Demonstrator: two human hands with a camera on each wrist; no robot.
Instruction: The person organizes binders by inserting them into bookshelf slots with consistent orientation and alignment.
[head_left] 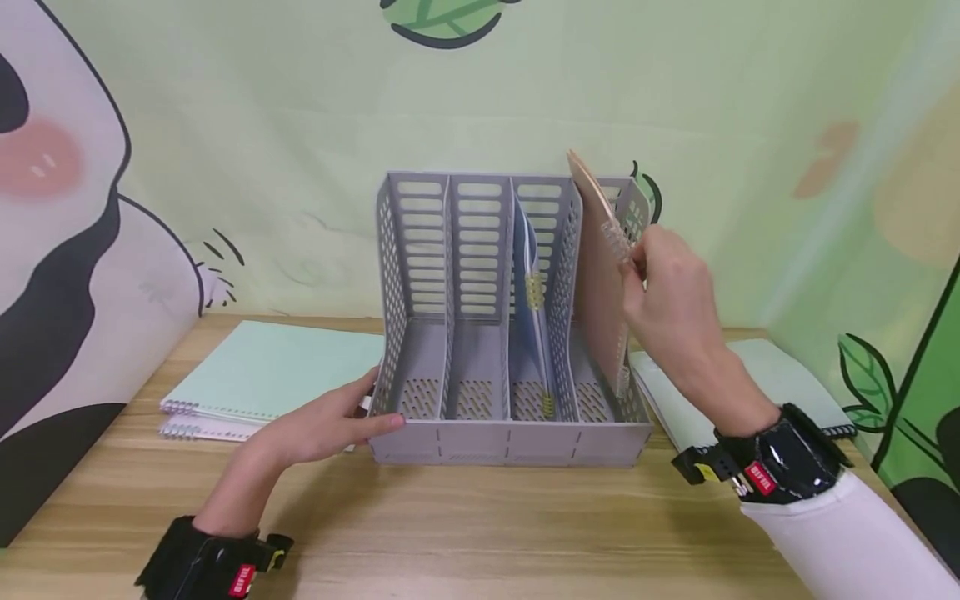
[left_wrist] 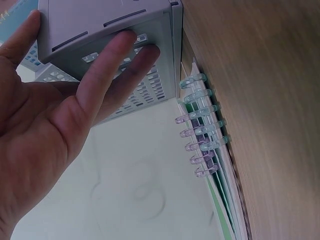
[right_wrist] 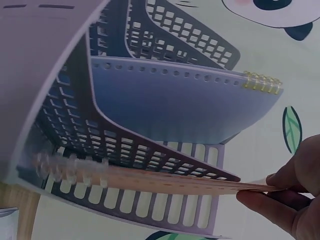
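Note:
A grey-purple file rack (head_left: 510, 443) with upright dividers stands on the table. My right hand (head_left: 671, 287) pinches the edge of a tan-pink ring-bound notebook (head_left: 597, 275) between thumb and fingers. That notebook stands on edge, slightly tilted, inside the rightmost compartment, its top rising over the rack. In the right wrist view its clear rings (right_wrist: 75, 170) are low in the compartment. My left hand (head_left: 322, 421) rests at the rack's front left corner, thumb on the front edge and straight fingers (left_wrist: 107, 65) along the outer side. A blue notebook (right_wrist: 165, 100) with yellow rings leans in the compartment beside the tan-pink one.
To the left of the rack lies a stack of pale green ring-bound notebooks (head_left: 277, 367), one with light purple rings. More pale notebooks (head_left: 780, 379) lie at the right, partly behind my right forearm. A printed cloth wall (head_left: 300, 167) rises behind the wooden table (head_left: 480, 533).

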